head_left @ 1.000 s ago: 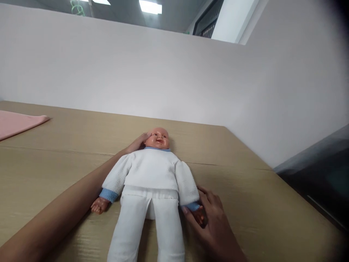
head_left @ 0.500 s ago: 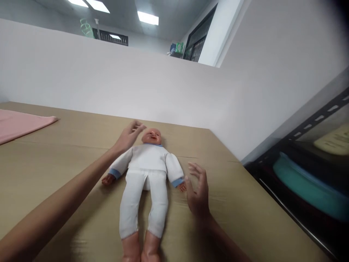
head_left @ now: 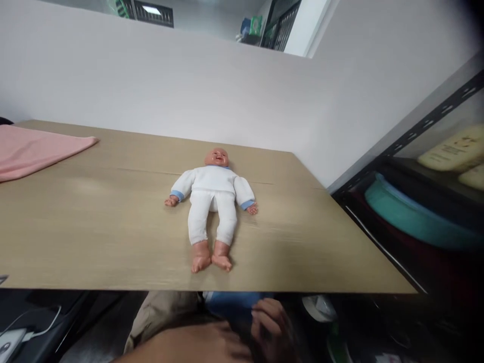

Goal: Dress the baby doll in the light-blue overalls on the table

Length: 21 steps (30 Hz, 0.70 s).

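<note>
A baby doll [head_left: 214,180] in a white top and trousers with blue cuffs lies on its back on the brown table, arms spread and bare feet towards me. Both my hands are low in the picture, below the table's front edge and apart from the doll. My right hand [head_left: 270,322] has loosely bent fingers, with nothing visible in them. Beside it, my left hand [head_left: 227,345] is smeared by motion, and its fingers are hard to make out. A blue surface [head_left: 234,301] lies just behind my hands, partly hidden.
The brown table top [head_left: 113,242] meets a white wall [head_left: 181,91]. A pink cloth [head_left: 41,148] lies at the left. On the right, a dark shelf rack holds a teal basin [head_left: 412,217] and a yellow pack [head_left: 451,148]. A white device [head_left: 11,345] with a cable sits lower left.
Both hands have drawn back from beside the doll to below the table edge. The view has tipped downward and shows more of the near side. The doll lies in the same pose.
</note>
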Tool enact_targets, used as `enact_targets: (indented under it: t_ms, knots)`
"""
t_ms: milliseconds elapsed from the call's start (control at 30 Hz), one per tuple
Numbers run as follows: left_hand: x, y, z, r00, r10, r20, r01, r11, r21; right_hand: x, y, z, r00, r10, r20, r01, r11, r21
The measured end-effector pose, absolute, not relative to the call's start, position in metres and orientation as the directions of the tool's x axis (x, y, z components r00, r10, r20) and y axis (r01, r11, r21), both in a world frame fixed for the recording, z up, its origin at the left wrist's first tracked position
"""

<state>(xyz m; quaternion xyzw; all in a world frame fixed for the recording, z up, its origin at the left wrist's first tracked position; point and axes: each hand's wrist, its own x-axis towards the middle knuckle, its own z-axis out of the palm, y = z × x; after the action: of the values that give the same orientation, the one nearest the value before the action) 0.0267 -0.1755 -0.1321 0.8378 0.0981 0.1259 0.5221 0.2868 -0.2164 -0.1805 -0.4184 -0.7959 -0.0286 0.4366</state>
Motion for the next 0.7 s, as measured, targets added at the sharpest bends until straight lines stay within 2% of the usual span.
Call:
enact_targets:
  t_ms: [33,100,200,267,400,600,633,700]
  knots:
    - [0.019,-0.181,-0.140,0.930,0.363,0.047,0.104,-0.385,0.917,0.287,-0.222,-0.189,-0.260,0.674,0.692,0.730,0.606,-0.316]
    - [0.004,-0.187,-0.153,0.806,0.585,-0.093,0.290,-0.252,0.923,0.286,-0.229,-0.208,-0.209,0.804,0.557,0.809,0.462,-0.363]
    - [-0.009,-0.190,-0.179,0.553,0.823,-0.131,0.404,-0.127,0.906,0.287,-0.228,-0.241,-0.187,0.887,0.423,0.851,0.361,-0.381]
    - [-0.009,-0.189,-0.200,0.383,0.915,-0.127,0.446,-0.063,0.893,0.287,-0.223,-0.259,-0.174,0.902,0.394,0.869,0.329,-0.369]
    - [-0.004,-0.182,-0.235,0.174,0.975,-0.137,0.467,0.041,0.883,0.283,-0.211,-0.270,-0.121,0.939,0.323,0.896,0.243,-0.372]
    - [0.002,-0.177,-0.245,0.219,0.947,-0.233,0.347,0.148,0.926,0.298,-0.229,-0.256,-0.277,0.907,0.318,0.805,0.400,-0.437]
    - [0.002,-0.178,-0.244,0.222,0.946,-0.234,0.320,0.156,0.934,0.303,-0.234,-0.253,-0.254,0.905,0.341,0.802,0.394,-0.448]
    - [-0.002,-0.184,-0.241,0.234,0.947,-0.222,0.277,0.154,0.948,0.315,-0.240,-0.249,-0.099,0.915,0.391,0.815,0.300,-0.495]
